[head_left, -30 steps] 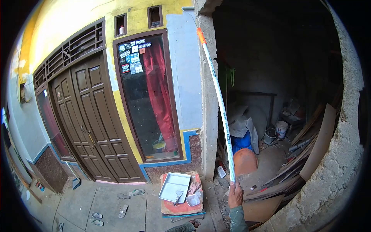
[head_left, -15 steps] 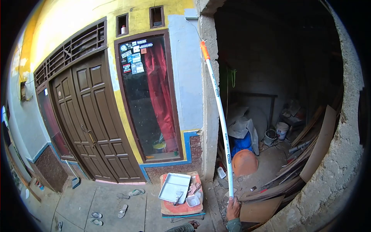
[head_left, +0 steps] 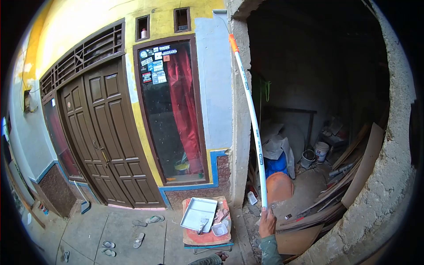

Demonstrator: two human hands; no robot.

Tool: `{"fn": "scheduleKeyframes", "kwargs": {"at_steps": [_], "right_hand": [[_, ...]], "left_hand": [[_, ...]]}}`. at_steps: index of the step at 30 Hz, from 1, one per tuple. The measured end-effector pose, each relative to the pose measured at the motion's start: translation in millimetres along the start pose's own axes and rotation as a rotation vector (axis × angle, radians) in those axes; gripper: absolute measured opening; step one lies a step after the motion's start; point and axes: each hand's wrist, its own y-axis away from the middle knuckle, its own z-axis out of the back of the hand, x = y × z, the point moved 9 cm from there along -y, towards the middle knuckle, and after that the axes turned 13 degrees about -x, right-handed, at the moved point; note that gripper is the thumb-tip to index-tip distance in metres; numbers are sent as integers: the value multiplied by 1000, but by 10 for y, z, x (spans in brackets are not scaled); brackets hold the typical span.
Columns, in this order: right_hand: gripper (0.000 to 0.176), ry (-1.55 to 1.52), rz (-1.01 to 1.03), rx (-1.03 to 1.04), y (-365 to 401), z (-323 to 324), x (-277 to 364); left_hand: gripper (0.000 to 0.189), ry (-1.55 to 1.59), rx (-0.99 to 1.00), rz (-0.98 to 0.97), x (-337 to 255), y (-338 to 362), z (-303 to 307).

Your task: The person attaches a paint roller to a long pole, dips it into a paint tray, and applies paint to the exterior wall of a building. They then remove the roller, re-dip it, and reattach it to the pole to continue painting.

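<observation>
My right hand (head_left: 267, 223) is wrapped round the lower end of a long white extension pole (head_left: 255, 128) with an orange tip (head_left: 233, 43). At its top, a paint roller (head_left: 219, 12) lies against the light-blue painted wall strip (head_left: 215, 84), near the yellow paint. My left hand (head_left: 222, 255) is low at the bottom edge, beside a small table (head_left: 190, 238); its fingers are too small and dark to read. On that table are a white paint tray (head_left: 197, 210), a white tub (head_left: 219, 229) and a crumpled pinkish cloth (head_left: 221, 215).
A curtained window (head_left: 159, 119) and brown double doors (head_left: 104, 132) stand left of the painted strip. Several sandals (head_left: 138, 240) lie on the concrete floor. Right of the rough pillar (head_left: 240, 110), a dark room holds planks (head_left: 364, 163), buckets (head_left: 321, 152) and an orange basin (head_left: 280, 187).
My right hand has risen with the pole, and the roller has slid higher up the wall strip. More of my right sleeve shows. My left hand stays about where it was.
</observation>
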Motion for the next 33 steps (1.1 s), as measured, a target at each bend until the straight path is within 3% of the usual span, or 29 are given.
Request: {"fn": "scheduleKeyframes", "kwargs": {"at_steps": [8, 14, 17, 22, 32, 33], "right_hand": [[40, -47, 27, -21, -252, -104, 265], [39, -114, 73, -45, -371, -168, 360], [44, -135, 69, -86, -326, -117, 387], [45, -98, 19, -27, -136, -171, 155], [42, 45, -33, 17, 324, -220, -503], [42, 47, -36, 17, 358, -201, -546]], "left_hand": [[16, 115, 95, 77, 114, -70, 47], [16, 23, 36, 37, 106, -54, 49], [17, -126, -56, -100, -175, 158, 33], [20, 63, 78, -26, 54, -66, 111], [26, 64, 114, -16, 69, -97, 27], [31, -53, 84, -3, 96, -123, 11]]}}
